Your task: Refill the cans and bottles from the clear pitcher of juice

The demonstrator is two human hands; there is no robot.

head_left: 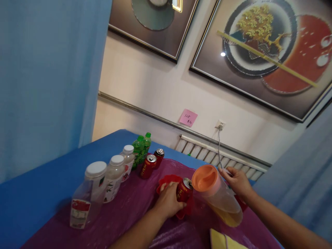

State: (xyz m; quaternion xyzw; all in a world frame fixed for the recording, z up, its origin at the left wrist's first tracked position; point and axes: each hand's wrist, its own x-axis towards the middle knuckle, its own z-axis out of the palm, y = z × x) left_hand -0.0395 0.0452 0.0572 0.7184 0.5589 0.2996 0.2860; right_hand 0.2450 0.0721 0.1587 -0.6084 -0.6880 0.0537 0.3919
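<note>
My left hand (168, 202) is closed around a red drink can (183, 193) with an opened silver top. Beneath the can lies a red scalloped dish (166, 180), partly hidden by that hand. With my right hand (237, 181) I grip the handle of a translucent pitcher (225, 204), whose lid is orange. The pitcher leans left, its lid close to the can's top, and yellowish liquid sits low inside. Whether any liquid flows out cannot be seen. Behind the pitcher, a red object (241, 203) is mostly hidden.
Left of the dish stand two more red cans (148, 167), green bottles (140, 147) and clear white-capped bottles (94, 186). A yellow cloth (224, 240) lies at the front. Purple plastic sheeting (124, 214) covers part of the blue table (46, 180). Blue curtains (52, 76) hang at both sides.
</note>
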